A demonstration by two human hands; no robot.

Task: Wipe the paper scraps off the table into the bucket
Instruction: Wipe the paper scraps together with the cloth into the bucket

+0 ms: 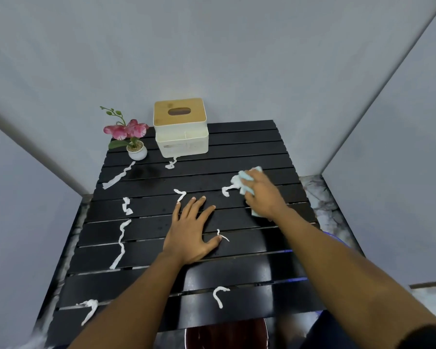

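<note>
Several white twisted paper scraps lie scattered over the black slatted table (pixel 249 137): a long one (pixel 120 244) at the left, one (pixel 218 295) near the front, one (pixel 180 195) by my left fingertips. My left hand (pixel 190 233) rests flat on the table's middle, fingers spread. At the right, my right hand (pixel 261 195) presses a light blue cloth (pixel 244 181) onto the slats, against a scrap (pixel 228 190). A dark red bucket (pixel 227 335) shows below the table's front edge.
A white tissue box with a wooden lid (pixel 180 127) and a small potted pink flower (pixel 132 137) stand at the table's back left. Grey walls close in on three sides. Something blue (pixel 331 235) shows past the table's right edge, on the marble floor.
</note>
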